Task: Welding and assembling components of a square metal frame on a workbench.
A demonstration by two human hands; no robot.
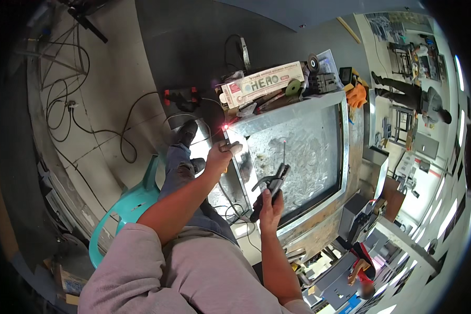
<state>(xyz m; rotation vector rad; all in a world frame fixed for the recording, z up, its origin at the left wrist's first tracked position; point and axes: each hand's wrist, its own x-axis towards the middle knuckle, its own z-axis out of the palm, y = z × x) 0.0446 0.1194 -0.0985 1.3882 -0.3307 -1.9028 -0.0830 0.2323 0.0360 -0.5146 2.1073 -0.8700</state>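
Note:
In my right hand (269, 209) is a dark welding electrode holder (275, 184), my fingers wrapped round its handle. A thin welding rod (284, 153) sticks out of its jaws, its tip glowing red. The holder is above the dusty panel inside a rectangular metal frame (293, 114). My left hand (223, 157) is closed at the frame's near left edge, by the corner; a small dark piece shows at its fingers, too hidden to name. Just beyond that hand, a red-hot spot (225, 127) glows on the frame's corner.
A long white cardboard box (264, 83) lies among grinding discs and tools beyond the frame. Orange gloves (357, 96) lie at the far right corner. A turquoise plastic chair (125, 206) stands at my left, with cables (123, 138) on the floor. Two people are farther right.

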